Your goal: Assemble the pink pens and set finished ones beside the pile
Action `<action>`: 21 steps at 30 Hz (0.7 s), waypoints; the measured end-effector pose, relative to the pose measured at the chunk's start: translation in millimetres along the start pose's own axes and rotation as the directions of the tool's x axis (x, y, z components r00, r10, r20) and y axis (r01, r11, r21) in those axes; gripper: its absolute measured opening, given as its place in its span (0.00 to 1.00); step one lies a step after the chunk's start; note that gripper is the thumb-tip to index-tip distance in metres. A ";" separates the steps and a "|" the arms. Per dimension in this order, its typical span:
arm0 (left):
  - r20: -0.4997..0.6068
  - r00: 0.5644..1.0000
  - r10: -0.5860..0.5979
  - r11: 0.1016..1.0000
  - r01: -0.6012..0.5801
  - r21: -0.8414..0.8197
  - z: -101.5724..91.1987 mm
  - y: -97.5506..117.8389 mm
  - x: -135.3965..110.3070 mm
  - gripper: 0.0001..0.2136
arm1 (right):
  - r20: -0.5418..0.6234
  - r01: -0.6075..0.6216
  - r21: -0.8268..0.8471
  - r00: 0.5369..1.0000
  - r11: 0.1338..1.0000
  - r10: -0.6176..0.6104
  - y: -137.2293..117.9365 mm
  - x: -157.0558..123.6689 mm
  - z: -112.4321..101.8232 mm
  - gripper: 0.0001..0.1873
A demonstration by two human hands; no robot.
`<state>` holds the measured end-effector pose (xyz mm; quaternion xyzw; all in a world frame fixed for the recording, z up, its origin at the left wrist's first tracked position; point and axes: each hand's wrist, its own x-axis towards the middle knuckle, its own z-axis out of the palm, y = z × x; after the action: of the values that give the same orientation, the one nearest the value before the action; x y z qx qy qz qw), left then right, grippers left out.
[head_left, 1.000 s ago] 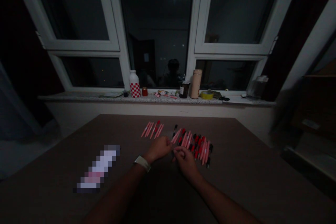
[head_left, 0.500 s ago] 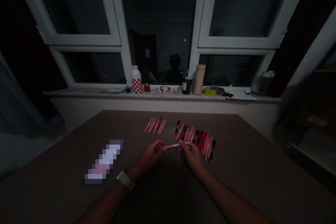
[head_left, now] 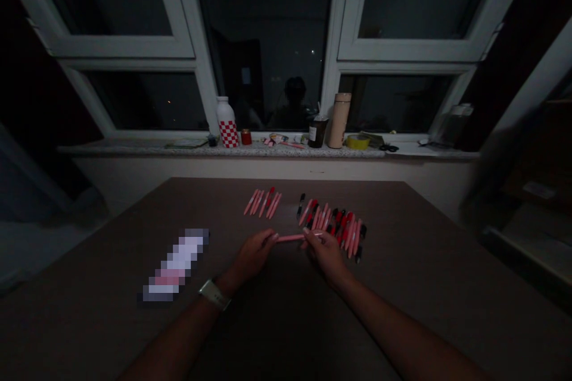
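A pink pen (head_left: 289,238) lies level between my two hands, just above the table. My left hand (head_left: 255,255) pinches its left end between thumb and fingertips, a pale watch (head_left: 214,294) on that wrist. Farther along, my right hand (head_left: 327,255) is closed on the pen's right part, with the tip showing past the fingers. Right behind the right hand lies a group of pens (head_left: 353,237), pink, red and black, several of them side by side. A smaller row of pink pens (head_left: 263,203), one with a red cap, rests beyond my left hand.
A pixelated oblong object (head_left: 174,266) lies on the brown table (head_left: 134,238) at left. On the windowsill (head_left: 263,152) stand a checkered bottle (head_left: 228,125), a small red jar (head_left: 246,137), a dark drink cup (head_left: 317,133), a tan flask (head_left: 340,121) and yellow tape (head_left: 357,142).
The camera view has tilted down slightly, so the scene sits higher. Both hands still hold the pink pen, which has turned so its printed label no longer shows.
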<state>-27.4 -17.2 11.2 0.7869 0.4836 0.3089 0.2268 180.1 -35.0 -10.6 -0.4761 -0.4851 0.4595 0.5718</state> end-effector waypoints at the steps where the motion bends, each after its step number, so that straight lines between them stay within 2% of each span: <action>1: -0.009 1.000 -0.001 1.000 0.002 0.011 -0.2 -0.7 0.3 0.18 | 0.006 0.016 0.001 1.000 1.000 -0.016 0.2 0.0 0.5 0.27; 5: -0.037 0.999 -0.038 0.999 0.038 0.006 -0.8 -4.1 1.2 0.22 | 0.030 0.074 0.033 0.997 0.997 -0.075 1.3 0.4 3.3 0.24; 9: -0.021 0.997 -0.080 0.996 0.078 -0.050 -0.6 -4.2 1.1 0.23 | 0.018 0.044 0.026 0.999 0.999 -0.044 2.6 2.1 3.9 0.25; 15: -0.069 0.996 -0.051 0.986 0.039 -0.164 -2.2 4.1 -0.3 0.13 | -0.044 -0.025 0.075 0.999 0.997 0.029 3.3 5.2 2.0 0.29; 21: -0.078 0.995 -0.064 0.991 0.054 -0.124 -0.2 1.0 -0.6 0.14 | -0.046 -0.027 0.129 0.998 0.991 0.033 0.9 4.1 1.2 0.28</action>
<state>-27.1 -18.1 11.9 0.7436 0.4959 0.3630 0.2635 179.2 -30.7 -11.0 -0.4567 -0.4333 0.4866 0.6057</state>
